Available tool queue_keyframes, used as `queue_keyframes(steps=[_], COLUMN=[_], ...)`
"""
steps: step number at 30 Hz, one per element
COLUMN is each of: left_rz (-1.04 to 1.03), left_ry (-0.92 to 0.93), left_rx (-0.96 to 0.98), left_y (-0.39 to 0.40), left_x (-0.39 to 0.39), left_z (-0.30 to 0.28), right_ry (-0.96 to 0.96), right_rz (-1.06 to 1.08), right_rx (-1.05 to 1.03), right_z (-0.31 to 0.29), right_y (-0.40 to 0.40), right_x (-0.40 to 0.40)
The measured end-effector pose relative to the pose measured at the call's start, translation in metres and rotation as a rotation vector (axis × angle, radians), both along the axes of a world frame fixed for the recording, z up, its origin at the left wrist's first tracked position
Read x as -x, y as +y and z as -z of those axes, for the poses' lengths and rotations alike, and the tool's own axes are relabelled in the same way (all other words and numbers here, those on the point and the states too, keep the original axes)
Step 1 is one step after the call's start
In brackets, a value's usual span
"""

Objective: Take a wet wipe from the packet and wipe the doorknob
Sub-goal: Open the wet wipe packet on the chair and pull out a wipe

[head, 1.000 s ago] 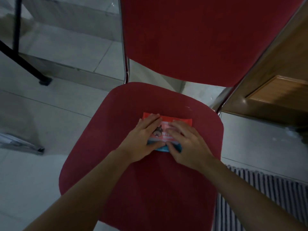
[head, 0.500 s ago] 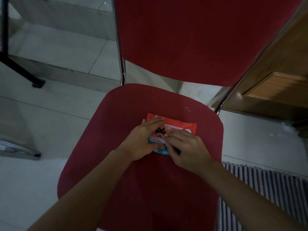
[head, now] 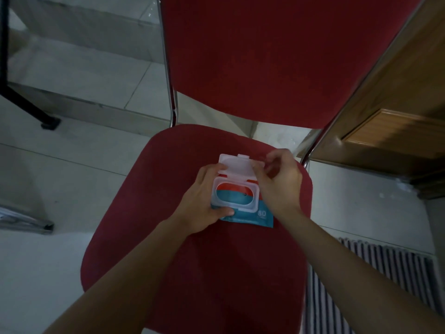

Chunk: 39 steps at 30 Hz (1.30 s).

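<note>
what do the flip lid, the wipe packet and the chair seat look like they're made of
Flip lid: translucent whitish rigid plastic, judging by its moulded rim and hinge.
Wipe packet: thin printed plastic film, probably; it looks smooth, with a flat sealed edge.
Chair seat: matte red fabric upholstery, it seems, with no shine.

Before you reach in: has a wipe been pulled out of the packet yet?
No: the lid is flipped open, but no wipe shows in either hand or the opening.

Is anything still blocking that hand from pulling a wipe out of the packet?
The plastic lid is flipped up, so it no longer blocks the right hand. But inside the oval opening only a red and blue surface shows, seemingly a seal over the packet, and no wipe. The left hand holds the packet.
</note>
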<state>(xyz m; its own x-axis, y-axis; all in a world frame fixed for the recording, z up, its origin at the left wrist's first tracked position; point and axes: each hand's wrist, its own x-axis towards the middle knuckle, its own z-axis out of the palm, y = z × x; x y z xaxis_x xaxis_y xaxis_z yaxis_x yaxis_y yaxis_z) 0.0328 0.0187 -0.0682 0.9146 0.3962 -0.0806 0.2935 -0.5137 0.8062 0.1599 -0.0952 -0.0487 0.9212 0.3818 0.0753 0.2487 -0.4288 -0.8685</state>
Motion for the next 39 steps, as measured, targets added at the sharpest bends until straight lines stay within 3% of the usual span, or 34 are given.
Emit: queue_keyframes(steps=[2, 6, 23, 27, 32, 36, 39], left_rz=[-0.004, -0.024, -0.148, -0.167, -0.158, -0.261, -0.269], left_ry=[0.039, 0.097, 0.067, 0.052, 0.062, 0.042, 0.044], left_rx=[0.028, 0.075, 0.113, 0.288, 0.167, 0.353, 0.375], left_y=[0.0, 0.001, -0.001, 0.001, 0.004, 0.007, 0.007], left_x=[-0.002, -0.007, -0.014, -0.012, -0.009, -0.007, -0.007], left_z=[-0.002, -0.006, -0.002, -0.003, 0.0, 0.001, 0.0], right_ry=[-0.087, -0.2, 0.13, 0.082, 0.044, -0.015, -0.101], right_rz=[-0.005, -0.242, -0.256, -0.299, -0.353, -0.349, -0.4], right_rx=[0.032, 0.164, 0.175, 0.187, 0.209, 0.212, 0.253], right_z=[0.005, 0.021, 0.014, 0.013, 0.017, 0.016, 0.017], right_y=[-0.006, -0.017, -0.015, -0.008, -0.01, -0.013, -0.011], right_x=[0.003, 0.015, 0.021, 0.028, 0.029, 0.026, 0.024])
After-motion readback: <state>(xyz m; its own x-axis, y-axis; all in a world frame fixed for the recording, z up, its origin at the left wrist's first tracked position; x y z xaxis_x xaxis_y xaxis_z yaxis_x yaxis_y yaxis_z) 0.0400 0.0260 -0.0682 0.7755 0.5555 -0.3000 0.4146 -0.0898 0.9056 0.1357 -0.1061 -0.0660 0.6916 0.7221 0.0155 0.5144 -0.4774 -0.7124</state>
